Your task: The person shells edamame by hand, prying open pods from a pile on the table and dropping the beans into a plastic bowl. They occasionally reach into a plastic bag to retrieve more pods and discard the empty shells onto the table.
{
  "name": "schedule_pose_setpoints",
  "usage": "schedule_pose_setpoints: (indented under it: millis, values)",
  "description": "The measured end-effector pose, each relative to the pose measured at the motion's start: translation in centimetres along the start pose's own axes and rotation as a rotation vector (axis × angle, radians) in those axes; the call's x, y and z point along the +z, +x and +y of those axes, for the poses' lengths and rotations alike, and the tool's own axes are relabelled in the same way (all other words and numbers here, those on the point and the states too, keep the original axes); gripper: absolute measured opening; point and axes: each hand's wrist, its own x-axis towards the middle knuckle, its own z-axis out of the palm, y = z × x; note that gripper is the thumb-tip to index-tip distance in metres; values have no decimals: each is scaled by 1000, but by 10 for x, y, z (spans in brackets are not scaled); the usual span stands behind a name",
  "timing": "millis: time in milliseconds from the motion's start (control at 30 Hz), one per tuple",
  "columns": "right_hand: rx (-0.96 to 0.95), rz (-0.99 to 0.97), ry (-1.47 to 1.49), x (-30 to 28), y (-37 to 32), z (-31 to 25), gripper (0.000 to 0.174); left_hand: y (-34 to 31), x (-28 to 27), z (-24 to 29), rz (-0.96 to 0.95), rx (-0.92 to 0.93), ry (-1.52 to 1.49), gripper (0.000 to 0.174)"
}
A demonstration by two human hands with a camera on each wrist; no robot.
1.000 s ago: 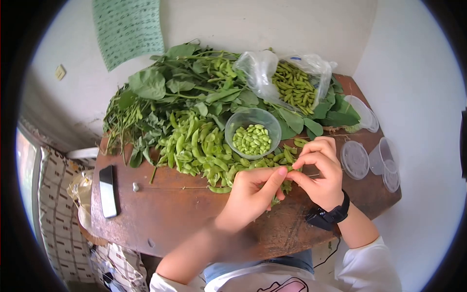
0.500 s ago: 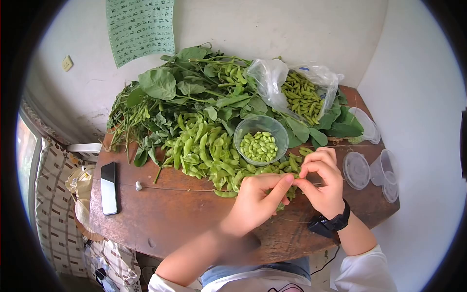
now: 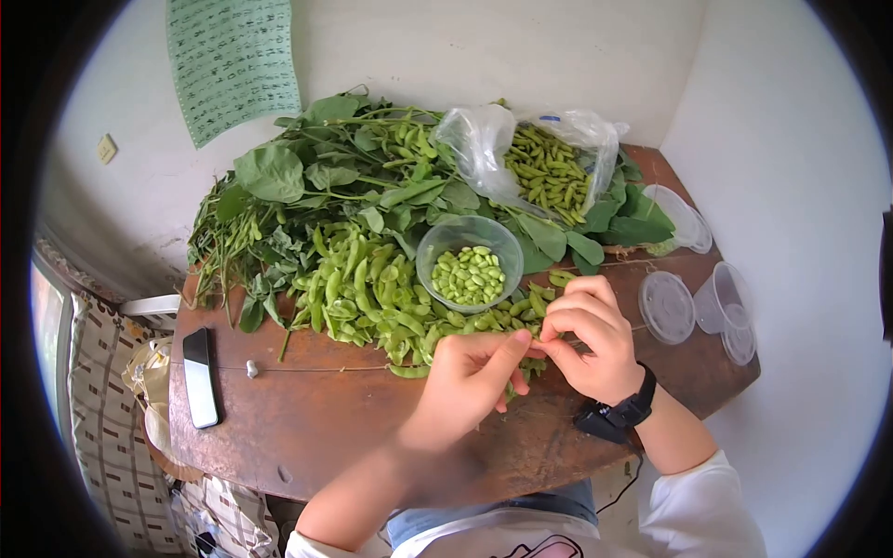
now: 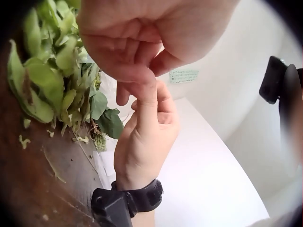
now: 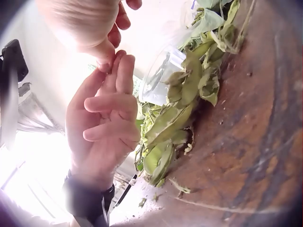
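Observation:
Over the near edge of the pod pile, my left hand [image 3: 470, 377] and right hand [image 3: 595, 344] meet, thumbs and forefingers pinched together at the tips. Between them they hold a small green soybean pod, almost wholly hidden by the fingers now. In the right wrist view, the left hand [image 5: 104, 118] has its other fingers loosely bent. Just beyond the hands stands a clear plastic bowl [image 3: 471, 232] partly filled with shelled green soybeans [image 3: 468, 276]. Green pods [image 3: 358, 288] lie heaped left of the bowl and in front of it.
Leafy soybean stalks [image 3: 270, 174] cover the back of the wooden table [image 3: 307, 418]. Among them sits a plastic bag [image 3: 479, 153] of pods. Clear lids [image 3: 667, 307] and an overturned plastic cup [image 3: 716, 302] lie at right; a phone [image 3: 202, 379] lies at left.
The green of the pod between my fingertips showed more before and is now nearly out of sight. The hands keep their pinch close together; the head view has shifted slightly.

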Motion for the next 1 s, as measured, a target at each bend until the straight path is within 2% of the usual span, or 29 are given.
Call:
schedule_pose_setpoints:
  millis: [133,333,433,500,533,600,700,867,1000]
  values:
    - [-52,-23,41,-2,-3,4,20,0,-1,3,12,2,0,31]
    - [-74,-49,-54,-1,-4,2,20,3,-2,-2,29,12,-51,30]
    - [-135,-36,-80,0,-4,-1,24,3,-1,-3,59,-1,22,30]
    - [-132,-36,-74,1,-5,0,24,1,1,0,120,47,231,25]
    - [-133,-41,-68,1,-5,0,24,1,3,1,115,45,235,25]
    - [-120,-44,-37,3,-7,2,23,0,9,0,205,162,154,23]
    - [-103,-40,-2,2,-6,1,21,2,9,-3,184,197,71,22]
    - [-45,-20,54,2,-5,1,19,5,7,-12,149,158,-132,22]
    - [-107,-15,33,2,-5,3,19,8,2,-19,75,117,-226,27]
